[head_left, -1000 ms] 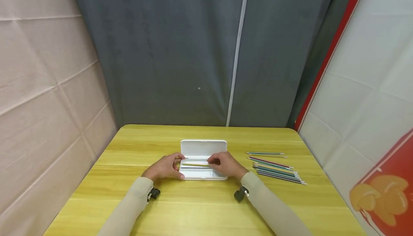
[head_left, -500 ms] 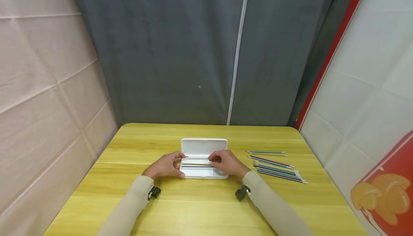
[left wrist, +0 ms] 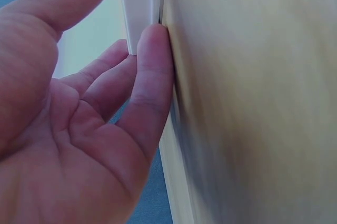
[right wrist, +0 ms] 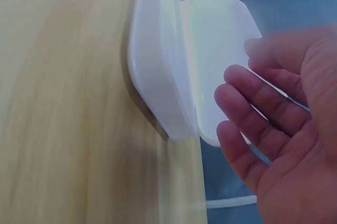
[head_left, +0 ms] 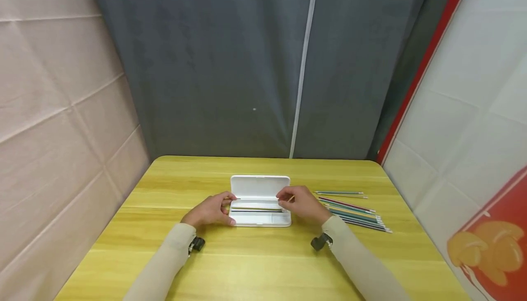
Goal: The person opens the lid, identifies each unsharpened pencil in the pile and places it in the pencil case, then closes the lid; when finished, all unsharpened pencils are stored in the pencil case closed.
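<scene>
A white pencil case lies on the table with its lid raised toward the back. Inside, a yellowish pencil and a dark one run lengthwise. My left hand holds the case by its left end, thumb in front and fingers behind. The left wrist view has the fingers right against the white end wall. At the case's right end hovers my right hand, with loosely bent fingers. In the right wrist view nothing sits between those fingers, which overlap the lid.
Right of the case, several coloured pencils lie side by side on the yellow wooden table. Two more pencils lie just behind them. A grey curtain hangs past the table's far edge.
My right hand has moved from over the case's tray to the right, to its right end. The yellowish pencil has been let go in the tray. The left hand stays put.
</scene>
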Motion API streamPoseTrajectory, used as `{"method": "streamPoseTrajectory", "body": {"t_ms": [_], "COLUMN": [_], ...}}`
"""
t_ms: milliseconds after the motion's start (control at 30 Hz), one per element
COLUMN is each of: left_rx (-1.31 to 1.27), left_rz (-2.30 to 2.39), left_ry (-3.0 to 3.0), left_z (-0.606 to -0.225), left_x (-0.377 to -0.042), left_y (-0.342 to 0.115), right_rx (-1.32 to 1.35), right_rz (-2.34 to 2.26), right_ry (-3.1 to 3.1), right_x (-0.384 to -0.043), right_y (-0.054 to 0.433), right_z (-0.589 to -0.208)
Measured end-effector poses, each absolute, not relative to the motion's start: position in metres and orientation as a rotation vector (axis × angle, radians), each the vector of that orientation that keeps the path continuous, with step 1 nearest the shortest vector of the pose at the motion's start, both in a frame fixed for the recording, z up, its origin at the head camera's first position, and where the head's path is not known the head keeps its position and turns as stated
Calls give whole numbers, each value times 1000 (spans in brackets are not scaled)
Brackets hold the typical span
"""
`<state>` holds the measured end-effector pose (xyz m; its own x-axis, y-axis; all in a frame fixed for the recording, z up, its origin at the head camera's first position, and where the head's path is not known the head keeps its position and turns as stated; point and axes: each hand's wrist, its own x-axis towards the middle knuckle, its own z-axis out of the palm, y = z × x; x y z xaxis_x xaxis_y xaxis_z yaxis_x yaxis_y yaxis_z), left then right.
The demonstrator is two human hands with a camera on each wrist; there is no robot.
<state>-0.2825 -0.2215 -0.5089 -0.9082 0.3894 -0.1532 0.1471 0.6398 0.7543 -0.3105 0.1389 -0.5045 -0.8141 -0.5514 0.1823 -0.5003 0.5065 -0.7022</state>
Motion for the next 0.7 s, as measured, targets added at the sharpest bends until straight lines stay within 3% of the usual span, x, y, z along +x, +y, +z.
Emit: {"method": "streamPoseTrajectory", "body": {"t_ms": [700], "left_rx": [447], "left_rz": [1118], "left_ry": [2591], "left_z": [-512], "left_x": [-282], "left_y": [-220], "right_rx": [-739], "right_rz": [-1245], "right_ry": [2824], "right_x": [-317], "right_y": [201], "right_z": [-496]}}
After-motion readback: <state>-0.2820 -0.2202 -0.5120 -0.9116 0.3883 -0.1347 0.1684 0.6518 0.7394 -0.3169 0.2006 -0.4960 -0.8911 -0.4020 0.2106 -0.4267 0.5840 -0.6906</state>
